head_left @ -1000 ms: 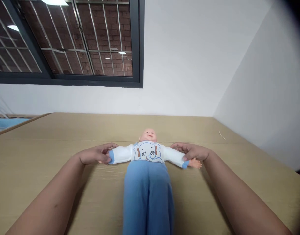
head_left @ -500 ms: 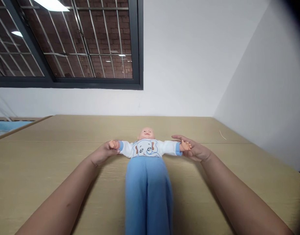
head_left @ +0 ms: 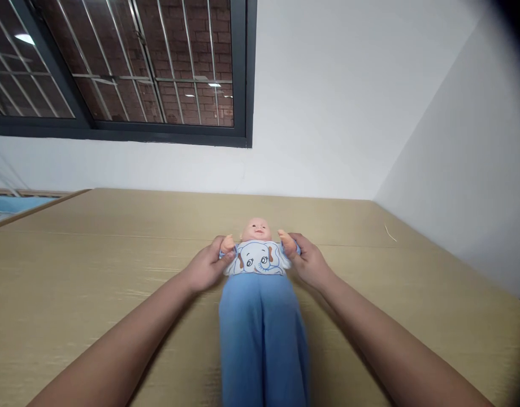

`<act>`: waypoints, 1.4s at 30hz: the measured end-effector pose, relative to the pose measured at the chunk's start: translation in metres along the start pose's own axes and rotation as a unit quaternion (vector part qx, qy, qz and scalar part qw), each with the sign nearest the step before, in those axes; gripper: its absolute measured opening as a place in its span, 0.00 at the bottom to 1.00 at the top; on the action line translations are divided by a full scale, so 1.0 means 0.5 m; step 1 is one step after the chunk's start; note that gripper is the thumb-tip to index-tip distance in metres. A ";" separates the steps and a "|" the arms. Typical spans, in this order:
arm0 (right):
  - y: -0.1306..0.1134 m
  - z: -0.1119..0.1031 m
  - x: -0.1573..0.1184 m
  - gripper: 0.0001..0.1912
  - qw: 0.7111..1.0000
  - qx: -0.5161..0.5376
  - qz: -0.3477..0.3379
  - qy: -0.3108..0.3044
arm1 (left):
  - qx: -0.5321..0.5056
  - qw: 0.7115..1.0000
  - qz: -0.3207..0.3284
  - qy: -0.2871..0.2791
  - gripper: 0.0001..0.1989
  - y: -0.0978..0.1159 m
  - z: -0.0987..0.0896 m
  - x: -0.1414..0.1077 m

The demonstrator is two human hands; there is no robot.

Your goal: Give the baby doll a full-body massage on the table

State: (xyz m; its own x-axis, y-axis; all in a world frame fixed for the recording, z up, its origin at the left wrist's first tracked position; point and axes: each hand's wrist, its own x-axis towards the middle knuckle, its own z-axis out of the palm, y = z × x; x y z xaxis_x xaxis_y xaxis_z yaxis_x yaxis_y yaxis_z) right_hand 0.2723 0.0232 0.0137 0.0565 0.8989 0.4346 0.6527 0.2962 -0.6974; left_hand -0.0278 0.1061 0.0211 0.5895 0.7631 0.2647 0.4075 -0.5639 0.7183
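Though the doll (head_left: 258, 258) lay arms (head_left: 287, 242) outstretched before, the left hand (head_left: 207, 264) and right hand (head_left: 312, 262) grip them drawn inward.

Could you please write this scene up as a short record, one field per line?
Object: doll, on its back, legs running out of the picture
Clothes: white elephant-print shirt, blue trousers
Left hand: holding one doll arm near the wrist
Right hand: holding the other arm likewise
Surface: tan, wood-like top
Background: white wall, dark-framed window with bars
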 end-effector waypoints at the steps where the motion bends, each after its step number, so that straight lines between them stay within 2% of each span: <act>1: -0.008 0.008 -0.005 0.23 0.999 -0.047 -0.019 -0.002 | 0.047 0.999 -0.003 -0.013 0.19 0.014 0.003 -0.003; 4: -0.025 0.023 -0.015 0.27 0.982 -0.170 -0.080 -0.038 | 0.175 0.983 0.023 -0.042 0.20 0.049 0.008 -0.007; 8: -0.036 0.022 -0.020 0.26 0.956 -0.231 -0.144 -0.109 | 0.275 0.957 0.058 -0.068 0.19 0.071 0.019 -0.003; 14: -0.052 0.010 -0.014 0.23 0.953 -0.236 -0.114 -0.152 | 0.273 0.958 0.045 -0.078 0.20 0.069 0.027 0.004; 17: -0.060 0.003 -0.013 0.23 0.965 -0.187 -0.092 -0.158 | 0.210 0.975 0.043 -0.055 0.19 0.057 0.021 0.001; 19: -0.053 0.000 -0.014 0.22 0.980 -0.124 -0.075 -0.137 | 0.136 0.990 0.021 -0.015 0.19 0.042 0.020 -0.002; 22: -0.015 0.004 -0.012 0.17 0.999 -0.012 -0.020 -0.047 | -0.014 0.995 -0.061 0.078 0.18 0.010 0.027 -0.001; 24: 0.024 0.012 -0.006 0.18 0.994 0.095 0.042 0.039 | -0.154 0.974 -0.105 0.125 0.17 -0.013 0.037 0.004; 25: 0.043 0.017 -0.002 0.19 0.978 0.170 0.081 0.084 | -0.231 0.956 -0.117 0.141 0.17 -0.023 0.042 0.007; 27: 0.076 0.025 0.007 0.20 0.925 0.313 0.167 0.136 | -0.376 0.900 -0.140 0.170 0.18 -0.041 0.052 0.015; 28: 0.089 0.028 0.011 0.20 0.899 0.359 0.202 0.146 | -0.431 0.869 -0.156 0.185 0.17 -0.048 0.055 0.018; 30: 0.103 0.031 0.015 0.18 0.873 0.398 0.244 0.144 | -0.494 0.822 -0.191 0.211 0.16 -0.060 0.058 0.025; 32: 0.109 0.030 0.016 0.15 0.849 0.432 0.277 0.130 | -0.514 0.798 -0.214 0.229 0.13 -0.069 0.056 0.030; 35: 0.112 0.028 0.015 0.13 0.789 0.509 0.323 0.118 | -0.525 0.778 -0.241 0.245 0.09 -0.080 0.052 0.036; 36: 0.114 0.029 0.015 0.13 0.782 0.519 0.326 0.116 | -0.526 0.774 -0.249 0.249 0.08 -0.083 0.052 0.038; 37: 0.117 0.031 0.015 0.13 0.796 0.504 0.315 0.115 | -0.525 0.772 -0.254 0.253 0.08 -0.085 0.052 0.040; 39: 0.123 0.035 0.018 0.15 0.856 0.427 0.267 0.117 | -0.514 0.777 -0.254 0.260 0.08 -0.087 0.054 0.042; 41: 0.127 0.037 0.022 0.15 0.911 0.335 0.206 0.126 | -0.491 0.794 -0.239 0.266 0.09 -0.085 0.057 0.044; 42: 0.126 0.036 0.024 0.15 0.928 0.301 0.179 0.130 | -0.474 0.807 -0.229 0.268 0.10 -0.083 0.058 0.043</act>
State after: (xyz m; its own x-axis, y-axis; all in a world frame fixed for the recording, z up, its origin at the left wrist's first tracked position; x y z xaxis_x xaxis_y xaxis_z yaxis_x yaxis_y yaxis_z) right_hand 0.3004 0.0584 -0.0354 0.4197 0.8893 0.1817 0.0216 0.1903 -0.9815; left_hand -0.0118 0.1370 -0.0215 0.0393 0.9931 -0.1102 -0.3693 0.1169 0.9219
